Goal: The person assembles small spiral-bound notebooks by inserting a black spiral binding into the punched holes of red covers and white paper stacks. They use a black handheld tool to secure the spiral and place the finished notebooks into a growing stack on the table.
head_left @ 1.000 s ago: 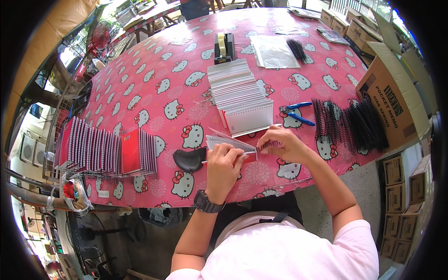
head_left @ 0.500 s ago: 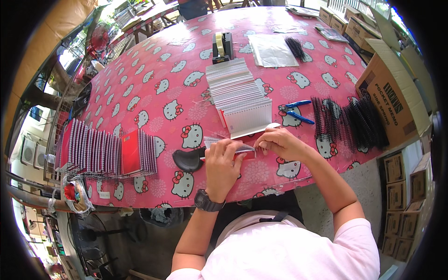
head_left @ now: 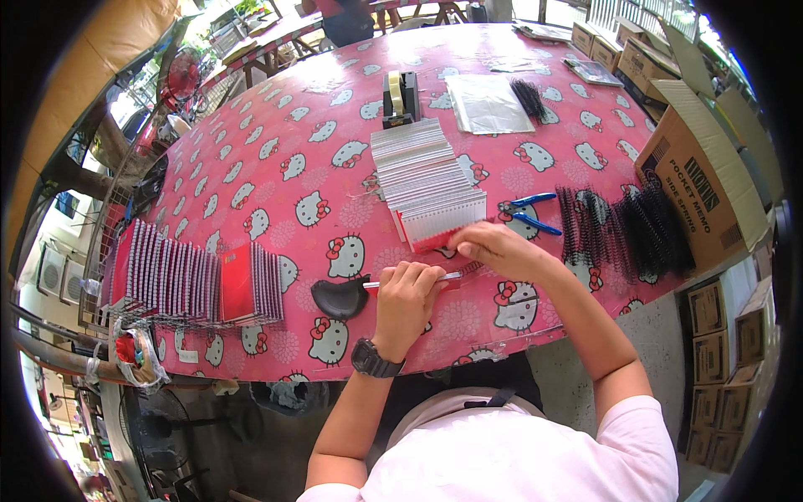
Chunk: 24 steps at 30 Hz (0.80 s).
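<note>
My left hand (head_left: pixel 405 303) is closed round a small memo pad (head_left: pixel 452 276), which lies edge-on with its white page edge showing. A dark spiral coil (head_left: pixel 473 267) runs from the pad's right end to beneath my right hand (head_left: pixel 499 252). That hand's fingers are curled together at the coil, their grip partly hidden. Just beyond stands a long row of unbound memo pads (head_left: pixel 427 171), with a red cover at its near end. A black curved pad-like object (head_left: pixel 339 298) lies left of my left hand.
Spiral-bound notebooks (head_left: pixel 167 272) stand in rows at left. Blue-handled pliers (head_left: pixel 535 215) and piles of black coils (head_left: pixel 648 230) lie at right, beside an open carton (head_left: pixel 694 180). A tape dispenser (head_left: pixel 401 99) and clear plastic sleeves (head_left: pixel 488 104) sit farther back.
The pad in my left hand has tipped to show its edge. My right hand has shifted right and slightly up, and the front page of the row now stands differently, showing red below.
</note>
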Each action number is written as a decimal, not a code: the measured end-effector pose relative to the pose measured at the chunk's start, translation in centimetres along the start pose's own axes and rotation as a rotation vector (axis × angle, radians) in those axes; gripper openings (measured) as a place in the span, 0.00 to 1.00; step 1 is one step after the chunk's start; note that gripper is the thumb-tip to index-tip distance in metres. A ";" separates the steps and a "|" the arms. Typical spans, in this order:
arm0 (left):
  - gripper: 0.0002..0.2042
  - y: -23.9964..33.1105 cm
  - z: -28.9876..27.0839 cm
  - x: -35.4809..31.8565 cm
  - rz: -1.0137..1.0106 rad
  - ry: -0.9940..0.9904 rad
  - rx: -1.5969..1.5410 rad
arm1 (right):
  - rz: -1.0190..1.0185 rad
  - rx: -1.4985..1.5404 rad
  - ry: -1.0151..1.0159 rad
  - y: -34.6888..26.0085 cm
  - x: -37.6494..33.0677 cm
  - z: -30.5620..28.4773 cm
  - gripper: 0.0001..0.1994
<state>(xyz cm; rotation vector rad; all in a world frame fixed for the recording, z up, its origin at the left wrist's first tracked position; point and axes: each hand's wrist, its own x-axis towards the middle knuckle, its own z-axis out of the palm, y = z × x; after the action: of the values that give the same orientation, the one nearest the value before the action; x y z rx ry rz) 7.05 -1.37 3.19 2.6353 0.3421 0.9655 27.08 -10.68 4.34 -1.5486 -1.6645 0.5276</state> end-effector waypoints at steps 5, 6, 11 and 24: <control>0.09 0.5 -0.6 0.0 -0.005 -0.038 -0.018 | 0.003 -0.052 0.122 0.6 1.9 0.9 0.09; 0.08 0.8 -0.7 -0.2 -0.016 -0.037 -0.023 | -0.013 -0.053 0.108 0.1 1.8 0.9 0.09; 0.09 0.8 -0.8 -0.4 -0.018 -0.039 0.005 | 0.213 0.243 0.270 -1.6 0.0 -0.5 0.09; 0.08 1.2 -0.1 -1.0 -0.107 0.007 0.124 | 0.007 -0.032 0.051 -3.0 -2.6 1.0 0.14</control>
<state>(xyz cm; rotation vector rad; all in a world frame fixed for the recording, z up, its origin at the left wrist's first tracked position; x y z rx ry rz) 6.35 -2.73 3.14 2.6925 0.5559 0.9471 24.25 -13.51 5.30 -1.5790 -1.6366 0.4637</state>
